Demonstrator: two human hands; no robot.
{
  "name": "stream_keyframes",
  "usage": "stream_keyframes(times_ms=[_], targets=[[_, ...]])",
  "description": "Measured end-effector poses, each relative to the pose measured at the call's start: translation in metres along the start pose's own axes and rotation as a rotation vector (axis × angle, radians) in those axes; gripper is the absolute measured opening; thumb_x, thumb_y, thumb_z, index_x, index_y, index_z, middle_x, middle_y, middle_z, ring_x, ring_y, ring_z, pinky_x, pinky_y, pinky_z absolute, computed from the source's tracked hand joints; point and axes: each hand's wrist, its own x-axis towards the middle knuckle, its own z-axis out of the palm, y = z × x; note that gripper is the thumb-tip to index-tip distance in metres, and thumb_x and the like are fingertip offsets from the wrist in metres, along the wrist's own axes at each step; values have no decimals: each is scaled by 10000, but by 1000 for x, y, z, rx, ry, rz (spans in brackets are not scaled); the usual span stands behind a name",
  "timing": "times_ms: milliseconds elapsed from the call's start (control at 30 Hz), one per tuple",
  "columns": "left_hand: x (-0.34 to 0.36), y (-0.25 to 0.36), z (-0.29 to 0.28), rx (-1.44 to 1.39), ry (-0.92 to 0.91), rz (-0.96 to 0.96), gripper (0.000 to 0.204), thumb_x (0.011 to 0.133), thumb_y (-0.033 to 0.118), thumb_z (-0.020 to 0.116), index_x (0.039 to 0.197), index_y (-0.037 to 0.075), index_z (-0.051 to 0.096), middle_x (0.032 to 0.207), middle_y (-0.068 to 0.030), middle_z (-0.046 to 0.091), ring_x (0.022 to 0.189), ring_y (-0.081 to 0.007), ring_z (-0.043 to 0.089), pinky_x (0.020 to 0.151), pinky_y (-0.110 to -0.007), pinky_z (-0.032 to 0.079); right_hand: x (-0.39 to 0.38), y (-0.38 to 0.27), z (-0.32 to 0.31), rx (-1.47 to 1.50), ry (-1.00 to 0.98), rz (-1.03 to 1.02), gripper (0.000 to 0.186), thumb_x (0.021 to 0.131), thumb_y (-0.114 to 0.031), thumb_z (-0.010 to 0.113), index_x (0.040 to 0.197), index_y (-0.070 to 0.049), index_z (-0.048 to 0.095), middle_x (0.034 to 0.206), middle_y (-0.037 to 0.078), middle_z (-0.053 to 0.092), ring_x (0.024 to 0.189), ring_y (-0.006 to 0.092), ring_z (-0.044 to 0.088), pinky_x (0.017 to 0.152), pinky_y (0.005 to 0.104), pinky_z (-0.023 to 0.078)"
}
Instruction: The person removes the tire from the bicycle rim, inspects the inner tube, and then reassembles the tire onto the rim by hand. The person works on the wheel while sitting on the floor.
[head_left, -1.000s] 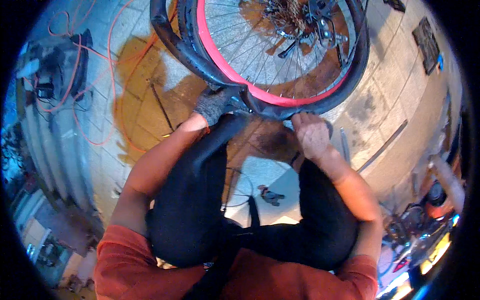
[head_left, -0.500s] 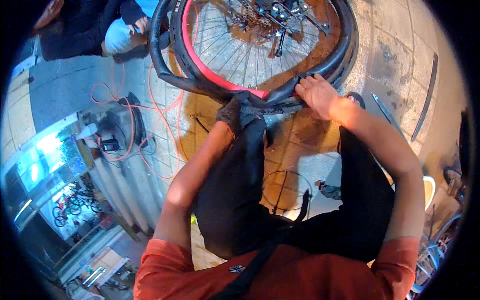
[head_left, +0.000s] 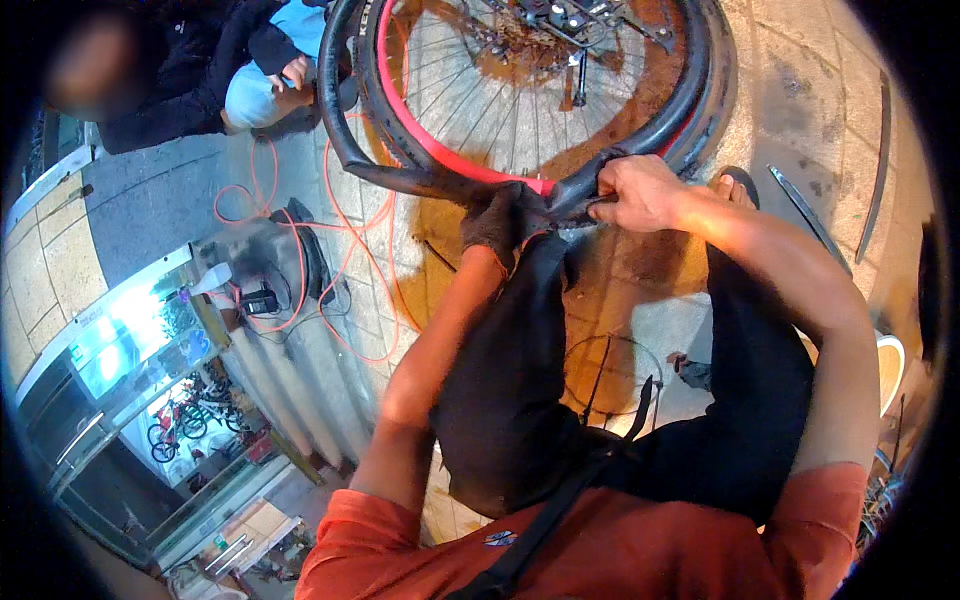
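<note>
My left hand (head_left: 490, 224), in a dark glove, is closed around a black inner tube (head_left: 405, 180) at the near side of a bicycle wheel. My bare right hand (head_left: 638, 194) pinches the same tube a little to the right, thumb and fingers curled around it. Part of the tube hangs loose outside the wheel on the left. The wheel has a red rim (head_left: 432, 148), thin spokes and a black tyre (head_left: 716, 95). A rear derailleur (head_left: 565, 20) shows near the hub at the top.
An orange hose (head_left: 350, 228) loops over the paving at left, near a black boxy device (head_left: 260, 300). Another person's hand (head_left: 296, 72) is at the upper left. A metal bar (head_left: 808, 215) and a dark strip (head_left: 874, 165) lie at right. A glass shopfront (head_left: 110, 345) stands lower left.
My right hand has turned from spread over the tube to a tighter, curled grip. My left hand stays on the tube, slightly nearer the right one. The whole view has shifted a little.
</note>
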Motion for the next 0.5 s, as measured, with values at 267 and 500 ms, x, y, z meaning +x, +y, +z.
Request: stream_keyframes(times_ms=[267,500], targets=[[-61,51,-24,-71,28,232,336,1024,246,619,1341,137,617,1273,-83,683,1118,-314,672,967,-477,557,-12,10,3,-95,47,-187,348,831,-348,783,799,-11,705,795,217,691,847,438,690,744,539,522],[-62,77,-7,35,156,222,654,932,295,772,1472,54,490,1123,-74,715,1001,-224,712,792,-450,606,-9,-2,-8,-148,-45,-235,472,885,-469,729,797,-6,734,799,213,690,864,422,689,738,519,521]])
